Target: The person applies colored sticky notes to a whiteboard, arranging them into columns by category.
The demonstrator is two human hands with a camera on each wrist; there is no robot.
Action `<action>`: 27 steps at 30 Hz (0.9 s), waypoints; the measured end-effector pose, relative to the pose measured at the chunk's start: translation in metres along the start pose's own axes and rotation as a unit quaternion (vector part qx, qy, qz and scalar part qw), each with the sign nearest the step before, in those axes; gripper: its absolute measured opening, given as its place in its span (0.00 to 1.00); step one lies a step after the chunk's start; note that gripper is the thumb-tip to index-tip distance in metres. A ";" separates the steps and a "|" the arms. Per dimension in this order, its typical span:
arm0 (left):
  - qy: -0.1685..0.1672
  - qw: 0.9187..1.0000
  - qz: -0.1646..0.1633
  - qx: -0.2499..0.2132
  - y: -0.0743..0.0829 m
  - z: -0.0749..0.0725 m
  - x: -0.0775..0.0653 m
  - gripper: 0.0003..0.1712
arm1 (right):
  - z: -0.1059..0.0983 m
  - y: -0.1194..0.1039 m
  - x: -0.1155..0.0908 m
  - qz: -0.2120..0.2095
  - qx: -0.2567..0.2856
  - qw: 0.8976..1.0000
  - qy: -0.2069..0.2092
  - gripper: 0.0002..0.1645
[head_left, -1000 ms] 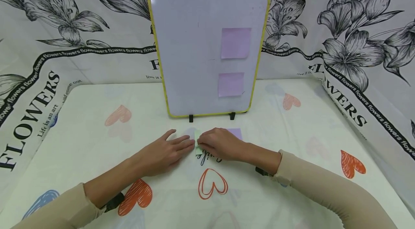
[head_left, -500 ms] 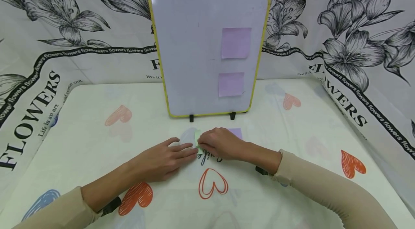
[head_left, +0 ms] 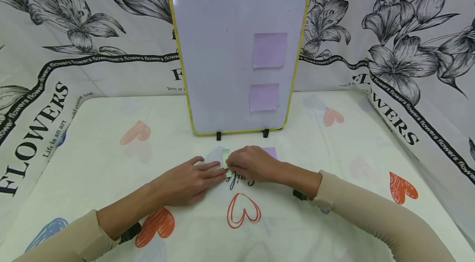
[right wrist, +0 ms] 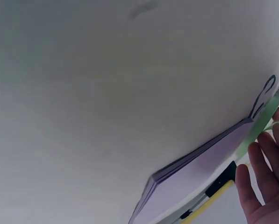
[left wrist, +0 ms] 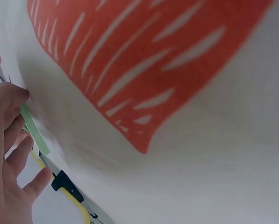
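A small green sticky note pad (head_left: 225, 155) lies on the table between both hands; the right wrist view shows its green edge (right wrist: 260, 126). My right hand (head_left: 256, 165) is bent over the pad, pinching the edge of its top green sheet between thumb and fingertips. My left hand (head_left: 189, 183) lies with fingers stretched out, the tips touching the pad's near left side. A purple sticky note pad (head_left: 269, 153) sits partly hidden behind the right hand; its stacked sheets (right wrist: 195, 177) show in the right wrist view.
Behind the hands stands a yellow-framed whiteboard (head_left: 215, 60) on black feet (head_left: 219, 135). Stuck on its right side are an upper purple note (head_left: 270, 50) and a lower purple note (head_left: 264, 97). Printed hearts cover the tablecloth (head_left: 297, 229); a flower-patterned cloth (head_left: 122, 76) hangs at the back.
My left hand has shifted slightly, its fingertips coming a little right and nearer to me against the green pad. The right hand stays almost still.
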State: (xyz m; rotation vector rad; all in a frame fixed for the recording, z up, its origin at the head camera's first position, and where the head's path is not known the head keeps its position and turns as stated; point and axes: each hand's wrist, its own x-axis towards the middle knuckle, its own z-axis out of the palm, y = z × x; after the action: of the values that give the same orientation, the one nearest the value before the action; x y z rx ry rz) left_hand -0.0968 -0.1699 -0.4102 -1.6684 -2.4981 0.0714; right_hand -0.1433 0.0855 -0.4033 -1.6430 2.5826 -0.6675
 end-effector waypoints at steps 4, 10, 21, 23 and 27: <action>-0.004 1.000 -0.004 -0.013 0.001 -0.001 0.000 0.28 | 0.000 0.000 0.001 0.007 -0.003 1.000 -0.002 0.06; 0.007 1.000 0.003 0.002 0.001 -0.001 0.002 0.27 | -0.006 0.000 0.004 0.036 -0.005 0.999 0.001 0.07; 0.000 1.000 -0.001 0.011 0.001 -0.003 0.004 0.27 | -0.024 0.000 0.013 0.063 0.012 0.997 0.051 0.06; 0.002 1.000 0.000 0.012 0.001 -0.003 0.003 0.28 | -0.025 0.001 0.015 0.067 0.016 0.996 0.058 0.06; 0.008 1.000 -0.001 0.007 0.001 -0.002 0.003 0.28 | -0.026 0.003 0.017 0.071 0.018 0.995 0.073 0.06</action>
State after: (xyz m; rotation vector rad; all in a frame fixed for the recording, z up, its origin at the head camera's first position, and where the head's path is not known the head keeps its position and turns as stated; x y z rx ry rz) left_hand -0.0968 -0.1669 -0.4083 -1.6561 -2.4817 0.0758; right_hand -0.1598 0.0812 -0.3768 -1.4337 2.7364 -0.8502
